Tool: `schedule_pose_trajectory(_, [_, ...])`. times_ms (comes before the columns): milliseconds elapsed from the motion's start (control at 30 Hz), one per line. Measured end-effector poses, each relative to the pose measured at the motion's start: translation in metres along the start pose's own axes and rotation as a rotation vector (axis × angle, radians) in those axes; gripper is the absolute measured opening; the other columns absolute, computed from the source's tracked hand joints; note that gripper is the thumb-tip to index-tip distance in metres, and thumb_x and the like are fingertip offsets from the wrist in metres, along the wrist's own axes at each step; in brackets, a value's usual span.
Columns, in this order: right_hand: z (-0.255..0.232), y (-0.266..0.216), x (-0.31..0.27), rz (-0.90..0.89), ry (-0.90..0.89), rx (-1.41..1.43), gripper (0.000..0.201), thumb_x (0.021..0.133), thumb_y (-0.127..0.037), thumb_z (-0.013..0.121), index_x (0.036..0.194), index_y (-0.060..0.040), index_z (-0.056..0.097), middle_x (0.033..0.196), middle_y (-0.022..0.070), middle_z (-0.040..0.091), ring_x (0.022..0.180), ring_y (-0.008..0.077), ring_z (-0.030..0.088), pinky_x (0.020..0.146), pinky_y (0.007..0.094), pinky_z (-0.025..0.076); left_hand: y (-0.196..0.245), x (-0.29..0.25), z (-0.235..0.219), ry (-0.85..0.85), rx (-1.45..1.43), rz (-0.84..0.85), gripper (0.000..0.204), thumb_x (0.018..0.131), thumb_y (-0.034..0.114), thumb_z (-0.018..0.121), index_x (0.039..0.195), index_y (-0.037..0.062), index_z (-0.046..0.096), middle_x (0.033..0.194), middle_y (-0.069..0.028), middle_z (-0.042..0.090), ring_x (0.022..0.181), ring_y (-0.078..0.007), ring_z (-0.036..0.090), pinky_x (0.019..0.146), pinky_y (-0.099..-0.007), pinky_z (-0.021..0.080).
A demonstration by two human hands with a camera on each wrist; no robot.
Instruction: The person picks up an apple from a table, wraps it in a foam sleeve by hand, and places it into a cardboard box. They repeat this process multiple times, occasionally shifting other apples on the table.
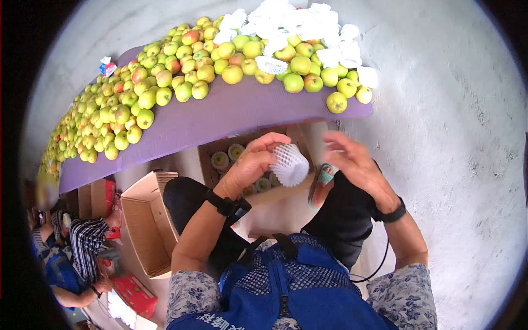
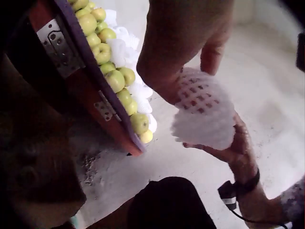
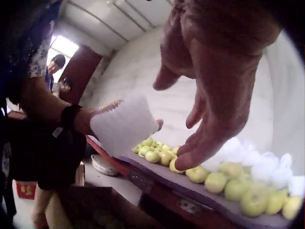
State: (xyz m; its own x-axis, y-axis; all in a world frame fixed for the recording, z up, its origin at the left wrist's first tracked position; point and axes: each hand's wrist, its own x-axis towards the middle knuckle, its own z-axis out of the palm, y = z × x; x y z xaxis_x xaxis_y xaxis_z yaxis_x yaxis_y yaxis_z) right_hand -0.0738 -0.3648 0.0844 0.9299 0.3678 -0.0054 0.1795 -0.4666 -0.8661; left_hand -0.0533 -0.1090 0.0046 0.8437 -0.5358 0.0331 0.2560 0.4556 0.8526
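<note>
In the head view, my left hand (image 1: 254,160) grips a white foam fruit net (image 1: 291,166) by its end, fingers and thumb at the mesh. The net is puffed out into a cup shape, its wide end towards the right. Skin tones show through the mesh of the foam net (image 2: 202,126) in the left wrist view. Apart from it, on the right, my right hand (image 1: 356,165) is raised with loosely bent fingers and holds nothing. Below the hands, a cardboard box (image 1: 212,147) contains several apples in foam nets (image 1: 220,160).
Many green and reddish apples (image 1: 199,91) cover a purple-topped table (image 1: 231,113) ahead. White foam nets (image 1: 297,22) are heaped at its right end. An open cardboard carton (image 1: 144,220) stands at left, near another person (image 1: 71,275) and a red box (image 1: 135,294).
</note>
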Motion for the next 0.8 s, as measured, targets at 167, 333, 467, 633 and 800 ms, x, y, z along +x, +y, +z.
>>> schedule_pose_trajectory(167, [0.028,0.012,0.071,-0.104,-0.253,0.223,0.040,0.090,-0.027,0.059,0.121,-0.0024,0.056,0.111,0.0142,0.062,0.103,0.0222,0.059,0.091,0.0328,0.045,0.006,-0.005,0.004,-0.009,-0.090,0.068,0.059,0.072,0.004,0.053,0.131,0.0012,0.046,0.107,-0.0119,0.063,0.096,-0.0211,0.062,0.087,-0.0330,0.049])
schedule_pose_trajectory(333, [0.022,0.028,0.159,-0.364,0.082,-0.182,0.026,0.087,-0.024,0.063,0.104,-0.0037,0.066,0.095,0.0170,0.066,0.089,0.0287,0.064,0.080,0.0366,0.049,-0.024,-0.024,-0.045,0.176,-0.078,0.077,0.055,0.074,0.000,0.052,0.129,0.0021,0.048,0.105,-0.0115,0.064,0.097,-0.0211,0.063,0.089,-0.0330,0.049])
schedule_pose_trajectory(467, [0.023,0.032,0.225,-0.441,0.368,-0.499,0.019,0.084,-0.016,0.062,0.100,-0.0057,0.065,0.094,0.0167,0.064,0.089,0.0351,0.061,0.078,0.0430,0.049,-0.023,-0.021,-0.044,0.221,-0.155,0.043,0.046,0.077,0.000,0.051,0.123,0.0042,0.054,0.104,-0.0072,0.063,0.095,-0.0169,0.061,0.085,-0.0295,0.049])
schedule_pose_trajectory(633, [0.035,0.038,0.268,-0.547,0.547,-0.588,0.020,0.080,-0.013,0.063,0.099,-0.0057,0.063,0.094,0.0156,0.063,0.092,0.0355,0.058,0.080,0.0450,0.047,-0.024,-0.018,-0.045,0.240,-0.094,0.008,0.045,0.075,0.000,0.051,0.120,0.0042,0.057,0.103,-0.0053,0.063,0.096,-0.0160,0.060,0.088,-0.0290,0.047])
schedule_pose_trajectory(800, [0.040,0.046,0.265,-0.625,0.461,-0.643,0.022,0.081,-0.013,0.062,0.102,-0.0057,0.062,0.097,0.0157,0.063,0.095,0.0359,0.057,0.083,0.0440,0.047,-0.017,-0.018,-0.054,0.268,-0.165,0.181,0.048,0.075,0.006,0.053,0.123,0.0012,0.053,0.110,-0.0098,0.062,0.099,-0.0198,0.061,0.090,-0.0328,0.048])
